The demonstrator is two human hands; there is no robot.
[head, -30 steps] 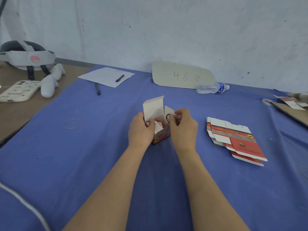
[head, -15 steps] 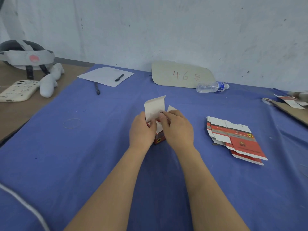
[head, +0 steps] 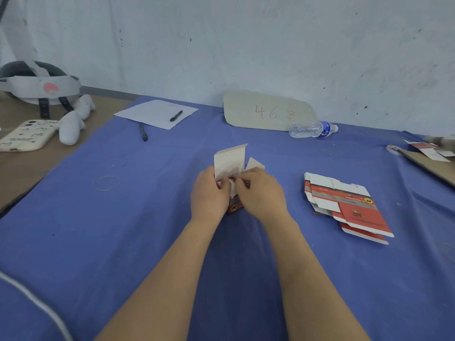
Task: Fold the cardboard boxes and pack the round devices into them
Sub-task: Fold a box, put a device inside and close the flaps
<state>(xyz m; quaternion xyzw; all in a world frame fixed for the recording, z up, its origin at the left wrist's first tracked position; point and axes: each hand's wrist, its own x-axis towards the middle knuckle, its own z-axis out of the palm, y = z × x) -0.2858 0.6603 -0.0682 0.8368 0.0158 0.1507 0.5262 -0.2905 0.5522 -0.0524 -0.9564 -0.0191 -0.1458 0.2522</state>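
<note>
Cardboard box [head: 234, 207] upright between fingers [head: 243, 181] of both hands

My left hand [head: 209, 195] grips the small red box [head: 235, 208], lid flap [head: 230, 161] upright; my right hand [head: 261, 193] pinches at its open top; flat boxes [head: 349, 207] lie at three o'clock on the blue cloth [head: 147, 230].

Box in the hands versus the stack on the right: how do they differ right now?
The held box is erected and upright, top flap raised; the stack is unfolded blanks lying flat. The held box is gripped by the left hand and right hand; the stack lies untouched on the blue cloth. Both are red and white.
</note>
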